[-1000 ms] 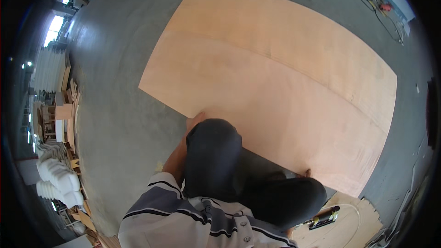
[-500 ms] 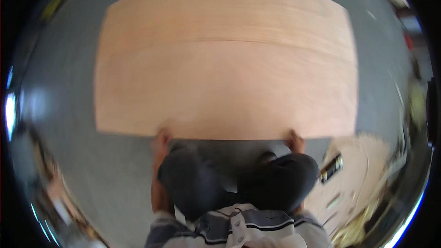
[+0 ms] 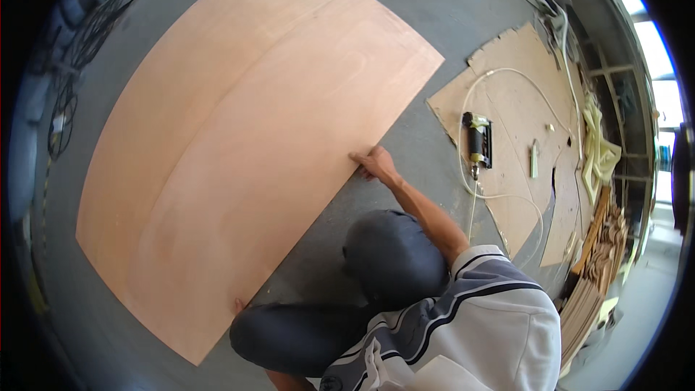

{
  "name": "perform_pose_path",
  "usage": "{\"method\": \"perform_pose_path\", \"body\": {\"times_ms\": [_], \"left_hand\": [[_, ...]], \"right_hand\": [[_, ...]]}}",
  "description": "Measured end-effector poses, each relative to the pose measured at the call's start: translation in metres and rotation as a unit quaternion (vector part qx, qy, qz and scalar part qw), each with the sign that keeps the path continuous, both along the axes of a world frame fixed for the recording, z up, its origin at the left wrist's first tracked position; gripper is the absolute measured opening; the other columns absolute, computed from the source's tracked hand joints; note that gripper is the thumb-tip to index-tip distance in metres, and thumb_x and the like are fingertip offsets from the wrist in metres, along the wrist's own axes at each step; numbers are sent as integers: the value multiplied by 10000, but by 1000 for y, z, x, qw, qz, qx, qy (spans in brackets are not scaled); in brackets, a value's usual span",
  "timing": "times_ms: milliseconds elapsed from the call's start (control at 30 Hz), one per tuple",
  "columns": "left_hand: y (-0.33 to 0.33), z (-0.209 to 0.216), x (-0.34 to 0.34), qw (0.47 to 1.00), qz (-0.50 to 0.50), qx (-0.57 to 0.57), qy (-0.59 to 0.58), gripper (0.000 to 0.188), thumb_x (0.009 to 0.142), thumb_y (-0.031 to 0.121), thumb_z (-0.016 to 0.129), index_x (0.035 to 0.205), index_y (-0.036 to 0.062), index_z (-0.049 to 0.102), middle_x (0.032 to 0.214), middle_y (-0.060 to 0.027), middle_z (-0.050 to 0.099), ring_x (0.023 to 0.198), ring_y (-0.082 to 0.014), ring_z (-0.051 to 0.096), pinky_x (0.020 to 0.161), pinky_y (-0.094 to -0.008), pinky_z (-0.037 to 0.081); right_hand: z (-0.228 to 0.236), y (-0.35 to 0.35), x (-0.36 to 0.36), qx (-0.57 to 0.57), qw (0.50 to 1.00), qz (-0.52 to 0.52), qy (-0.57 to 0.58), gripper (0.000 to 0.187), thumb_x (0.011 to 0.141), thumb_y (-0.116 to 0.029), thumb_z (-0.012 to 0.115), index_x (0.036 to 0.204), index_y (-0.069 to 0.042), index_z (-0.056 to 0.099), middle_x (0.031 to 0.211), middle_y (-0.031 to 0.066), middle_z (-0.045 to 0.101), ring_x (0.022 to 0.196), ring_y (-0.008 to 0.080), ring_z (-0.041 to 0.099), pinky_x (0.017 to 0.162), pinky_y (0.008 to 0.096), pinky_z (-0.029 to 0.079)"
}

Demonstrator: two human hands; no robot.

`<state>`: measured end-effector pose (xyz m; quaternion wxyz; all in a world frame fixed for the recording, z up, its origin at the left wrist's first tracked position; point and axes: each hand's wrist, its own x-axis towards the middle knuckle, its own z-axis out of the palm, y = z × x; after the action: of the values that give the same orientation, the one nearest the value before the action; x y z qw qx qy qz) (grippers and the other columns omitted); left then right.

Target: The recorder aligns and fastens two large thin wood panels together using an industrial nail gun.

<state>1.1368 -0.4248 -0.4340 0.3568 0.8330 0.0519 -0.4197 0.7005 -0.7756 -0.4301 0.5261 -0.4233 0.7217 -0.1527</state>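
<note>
A large plywood sheet [image 3: 239, 137] lies in front of me, slanting across the view, with a faint seam or bend line along its length. My right hand [image 3: 375, 165] grips its near edge, thumb on top and fingers curled at the rim. Farther down the same edge, a small part of my left hand [image 3: 238, 305] shows with a digit over the sheet; my bent knee hides the rest. Both hands appear closed on the board.
To the right, an air nail gun [image 3: 478, 141] with a pale hose [image 3: 463, 101] rests on thin brown boards [image 3: 514, 108], beside a small green object [image 3: 534, 159]. Wood strips [image 3: 597, 268] are stacked at far right. Black cables [image 3: 90, 32] lie at far left on the grey floor [image 3: 318, 264].
My view has swung to the right, so the sheet now looks slanted and the nail gun shows fully. Both hands are still at the sheet's near edge.
</note>
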Motion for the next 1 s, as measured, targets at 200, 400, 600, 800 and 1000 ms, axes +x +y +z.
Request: {"method": "perform_pose_path", "body": {"times_ms": [200,400,600,800,1000], "left_hand": [[-51,67,-40,987,-148,19,-55,449,844,348,720,1055,-32,608,1021,-144,622,985,-185,611,738,-276,532],[-102,116,-83,954,-280,53,-87,454,844,341,716,1048,-49,603,1019,-158,628,984,-190,614,722,-283,534],[-238,52,30,849,-469,164,-180,578,834,372,697,1144,-96,562,970,-222,659,878,-355,660,737,-427,516],[-533,19,-94,704,-565,-59,-425,756,821,270,729,1405,-55,376,1430,-275,416,1352,-406,372,1124,-448,306],[-697,-33,-261,616,-556,-134,-542,730,882,417,608,1407,-38,385,1468,-250,357,1393,-411,282,1140,-538,216]], "right_hand": [[13,-9,9,-91,936,200,274,395,798,-370,718,856,17,659,816,217,686,796,376,679,690,458,530],[25,-119,16,-416,873,185,177,517,799,-350,739,1090,30,544,979,242,635,923,409,612,753,476,498],[6,-262,11,-474,836,121,247,769,837,-452,668,1356,62,427,1360,273,476,1307,425,396,1091,483,324],[-31,-301,-27,-383,851,124,337,841,864,-558,546,1452,5,337,1513,177,339,1432,377,220,1175,498,119],[-30,-305,-20,-329,874,143,326,870,835,-565,587,1444,8,349,1494,187,358,1420,390,237,1167,506,135]]}}
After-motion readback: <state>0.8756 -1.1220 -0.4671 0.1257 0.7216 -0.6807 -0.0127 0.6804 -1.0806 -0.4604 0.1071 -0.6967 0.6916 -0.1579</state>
